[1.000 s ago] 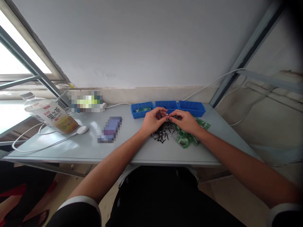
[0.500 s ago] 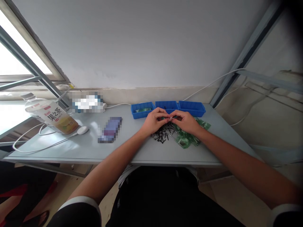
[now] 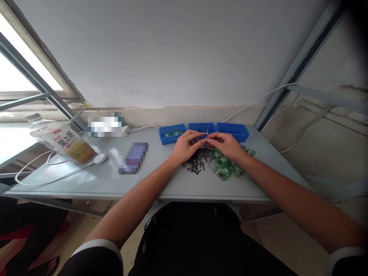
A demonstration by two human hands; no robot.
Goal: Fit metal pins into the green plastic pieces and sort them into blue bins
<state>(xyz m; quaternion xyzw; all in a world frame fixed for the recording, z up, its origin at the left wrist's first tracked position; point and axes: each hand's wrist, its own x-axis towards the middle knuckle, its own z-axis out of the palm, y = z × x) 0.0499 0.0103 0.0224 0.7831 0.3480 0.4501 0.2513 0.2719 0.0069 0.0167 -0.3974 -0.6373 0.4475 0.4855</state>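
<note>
Over the pile of screws, the fingertips of both my hands meet around a small, pale screw-like piece (image 3: 207, 132) that stands upright between them. My left hand (image 3: 185, 146) is closed in a pinch from the left, and my right hand (image 3: 225, 146) pinches from the right. Fingers hide part of the piece, so its exact kind is unclear. Below lie many loose dark screws (image 3: 197, 163) in a heap. Green plastic packets (image 3: 224, 168) with small metal parts inside lie under and beside my right hand.
Three blue bins stand in a row behind my hands: left (image 3: 172, 138), middle (image 3: 202, 125), right (image 3: 234, 132). The left one has green packets inside. A blurred phone-like object (image 3: 134, 157), a tilted drink bottle (image 3: 61, 140) and a white cable (image 3: 57, 178) are to the left.
The small piece has risen slightly and now points upward above my fingertips. My fingers have shifted their grip and spread a little, while both forearms stay nearly in place.
</note>
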